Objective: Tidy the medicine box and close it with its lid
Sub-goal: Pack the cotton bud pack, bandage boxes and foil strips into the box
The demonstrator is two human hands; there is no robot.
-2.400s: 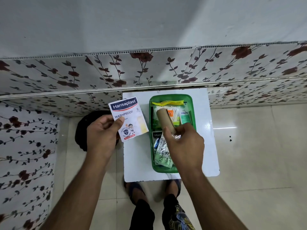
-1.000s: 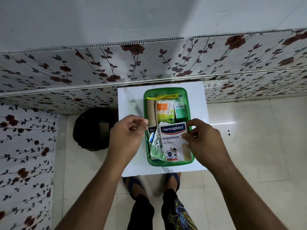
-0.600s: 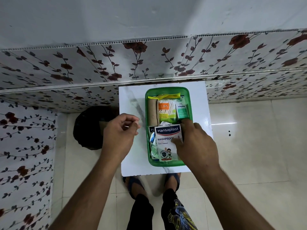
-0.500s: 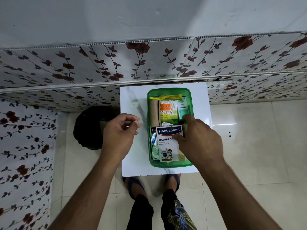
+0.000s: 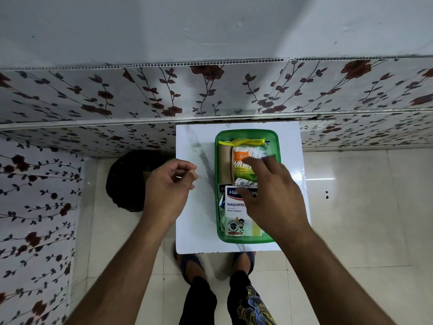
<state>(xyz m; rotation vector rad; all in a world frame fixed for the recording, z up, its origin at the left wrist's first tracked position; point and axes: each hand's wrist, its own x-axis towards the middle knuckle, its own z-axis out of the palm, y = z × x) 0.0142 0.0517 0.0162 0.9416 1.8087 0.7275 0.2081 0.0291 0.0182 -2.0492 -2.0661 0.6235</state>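
Box: green medicine box (image 5: 246, 239) sits open on white worktop (image 5: 194, 207), toward its right side.
Contents: Hansaplast pack (image 5: 235, 213) flat at near end; swab packet (image 5: 243, 164) & tan bandage roll (image 5: 225, 164) at far end (yellow strip across the top).
R hand: right hand (image 5: 271, 195) hovers over box middle, fingers (image 5: 251, 161) spread apart, gripping nothing.
L hand: left hand (image 5: 168, 188) over worktop beside box, fingers curled loosely, thumb near index tip, empty.
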